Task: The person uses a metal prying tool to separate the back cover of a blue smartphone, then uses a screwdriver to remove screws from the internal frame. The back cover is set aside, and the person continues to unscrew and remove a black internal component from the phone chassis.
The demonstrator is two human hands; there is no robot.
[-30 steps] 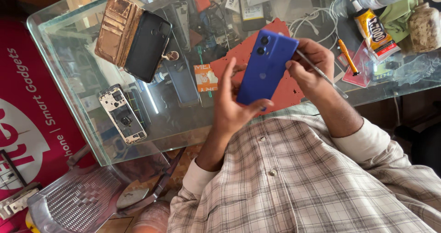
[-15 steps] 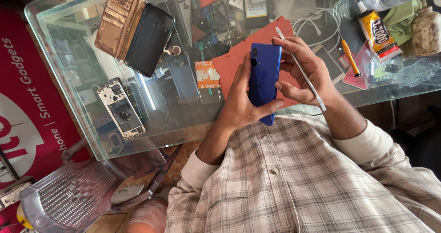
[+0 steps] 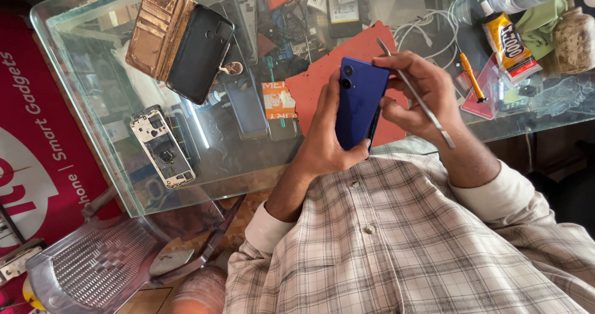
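Head view: left hand (image 3: 322, 134) wraps the blue phone (image 3: 359, 103), held upright over the red mat (image 3: 322, 78) at bench (image 3: 111, 103) centre; right hand (image 3: 421, 91), at 3 o'clock, pinches a thin metal pry tool (image 3: 416, 96) (tip up). Best worked gently along the seam, grip steady.

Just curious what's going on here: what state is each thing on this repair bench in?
Blue phone: back up, gripped by left hand.
Metal pry tool: in right hand.
Wallet case: open flat.
Stripped phone frame: lying bare.
Glue tube: capped.
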